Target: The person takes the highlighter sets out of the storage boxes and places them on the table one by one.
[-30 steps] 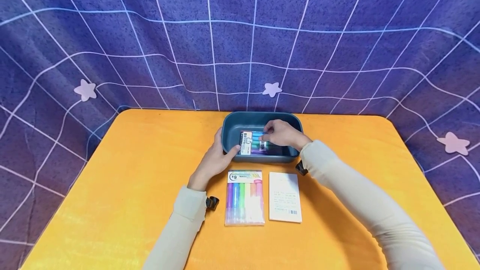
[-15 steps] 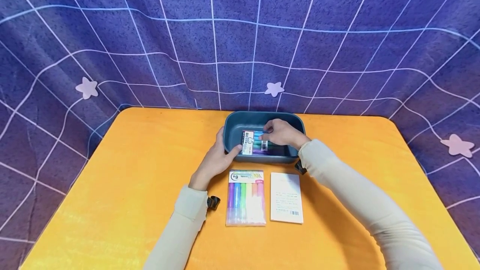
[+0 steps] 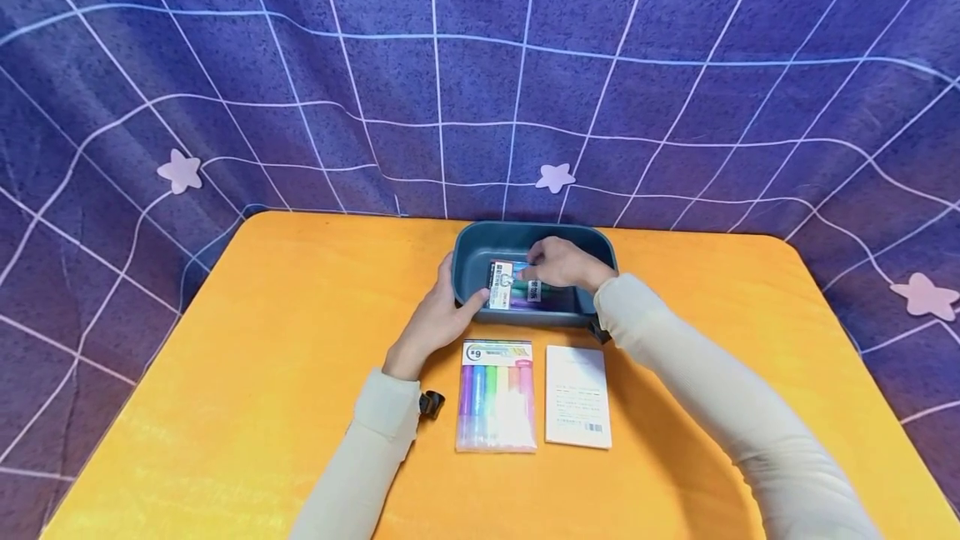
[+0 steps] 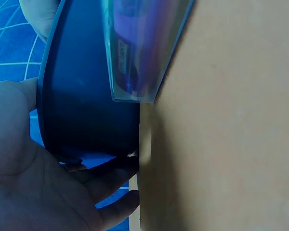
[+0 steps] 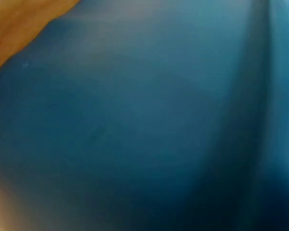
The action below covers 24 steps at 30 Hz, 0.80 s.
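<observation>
A dark blue-green plastic box stands near the table's far edge. My left hand grips its left end, thumb at the front rim; in the left wrist view, the fingers of the left hand reach round the box's outer wall. Inside lies a clear pack of coloured pens with a white and black label. My right hand reaches into the box and holds the pack's right part, its fingertips partly hidden. The right wrist view is blurred, filled by the box with an edge of the hand.
In front of the box lies a clear pack of several thick coloured markers. To its right is a white rectangular pad or carton with small print and a barcode. An orange cloth covers the table; a blue-purple curtain hangs behind it.
The head view has shifted slightly, so everything sits a little further right in it. Both hands, the box and the packs keep their places relative to one another.
</observation>
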### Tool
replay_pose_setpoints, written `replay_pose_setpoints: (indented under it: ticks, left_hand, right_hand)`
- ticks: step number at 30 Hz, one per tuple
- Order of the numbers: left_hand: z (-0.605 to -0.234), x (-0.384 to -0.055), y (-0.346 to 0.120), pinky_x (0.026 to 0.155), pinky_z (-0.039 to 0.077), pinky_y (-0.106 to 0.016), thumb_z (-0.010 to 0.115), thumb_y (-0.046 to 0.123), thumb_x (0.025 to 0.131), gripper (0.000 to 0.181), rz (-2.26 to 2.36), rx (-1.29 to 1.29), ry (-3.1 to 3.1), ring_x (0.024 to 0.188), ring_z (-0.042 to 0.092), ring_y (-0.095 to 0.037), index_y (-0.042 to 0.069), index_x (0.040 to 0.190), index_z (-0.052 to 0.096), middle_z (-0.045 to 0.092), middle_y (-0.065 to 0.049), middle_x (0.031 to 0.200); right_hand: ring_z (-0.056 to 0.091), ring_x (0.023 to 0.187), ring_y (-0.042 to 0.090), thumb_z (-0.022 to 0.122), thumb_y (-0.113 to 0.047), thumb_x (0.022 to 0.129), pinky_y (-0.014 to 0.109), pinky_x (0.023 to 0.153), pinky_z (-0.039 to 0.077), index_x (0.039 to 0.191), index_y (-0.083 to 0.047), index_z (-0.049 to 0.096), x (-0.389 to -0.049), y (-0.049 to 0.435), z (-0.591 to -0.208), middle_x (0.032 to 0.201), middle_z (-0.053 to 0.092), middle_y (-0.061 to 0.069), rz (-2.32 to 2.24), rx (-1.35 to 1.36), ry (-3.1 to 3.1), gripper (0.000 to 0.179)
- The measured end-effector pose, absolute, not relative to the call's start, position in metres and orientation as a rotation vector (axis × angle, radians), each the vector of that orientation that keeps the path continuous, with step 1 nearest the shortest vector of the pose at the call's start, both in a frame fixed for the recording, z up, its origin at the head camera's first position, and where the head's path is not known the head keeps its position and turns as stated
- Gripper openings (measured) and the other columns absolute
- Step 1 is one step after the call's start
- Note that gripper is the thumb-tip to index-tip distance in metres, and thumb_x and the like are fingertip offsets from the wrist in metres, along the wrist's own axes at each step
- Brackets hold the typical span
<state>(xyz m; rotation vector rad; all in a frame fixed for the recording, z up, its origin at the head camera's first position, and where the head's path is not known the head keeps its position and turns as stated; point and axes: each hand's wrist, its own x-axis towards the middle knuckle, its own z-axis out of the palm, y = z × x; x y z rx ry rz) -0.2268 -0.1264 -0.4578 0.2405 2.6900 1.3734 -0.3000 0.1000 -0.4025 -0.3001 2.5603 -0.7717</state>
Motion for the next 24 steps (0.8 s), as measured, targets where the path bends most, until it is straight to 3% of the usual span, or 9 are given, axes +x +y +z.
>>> replay_pose_setpoints:
  ticks: [12, 20, 24]
  left_hand:
    - [-0.458, -0.226, -0.126, 0.112, 0.042, -0.060, 0.057, 0.050, 0.098, 0.089, 1.375, 0.196, 2.682, 0.135, 0.052, -0.037, 0.026, 0.162, 0.000, 0.042, -0.014, 0.157]
    - [-0.459, -0.227, -0.126, 0.113, 0.041, -0.059, 0.057, 0.050, 0.098, 0.089, 1.372, 0.210, 2.686, 0.137, 0.051, -0.036, 0.025, 0.162, -0.001, 0.041, -0.013, 0.158]
    - [-0.459, -0.227, -0.126, 0.113, 0.041, -0.060, 0.056, 0.051, 0.098, 0.090, 1.376, 0.207, 2.675, 0.138, 0.050, -0.036, 0.025, 0.162, -0.001, 0.040, -0.013, 0.158]
  right_hand:
    - [0.057, 0.121, 0.029, 0.076, -0.028, 0.089, 0.045, 0.108, 0.048, 0.132, 0.001, 0.059, -0.306, 0.099, -0.410, 0.135, 0.061, 0.018, -0.787, -0.318, 2.545, 0.054]
    - [0.055, 0.096, 0.021, 0.076, -0.027, 0.089, 0.034, 0.089, 0.049, 0.121, 0.000, 0.065, -0.306, 0.098, -0.415, 0.111, 0.064, 0.011, -0.851, -0.336, 2.544, 0.043]
    - [0.057, 0.104, 0.023, 0.077, -0.027, 0.088, 0.038, 0.098, 0.051, 0.126, 0.000, 0.063, -0.305, 0.097, -0.415, 0.120, 0.065, 0.014, -0.855, -0.329, 2.533, 0.049]
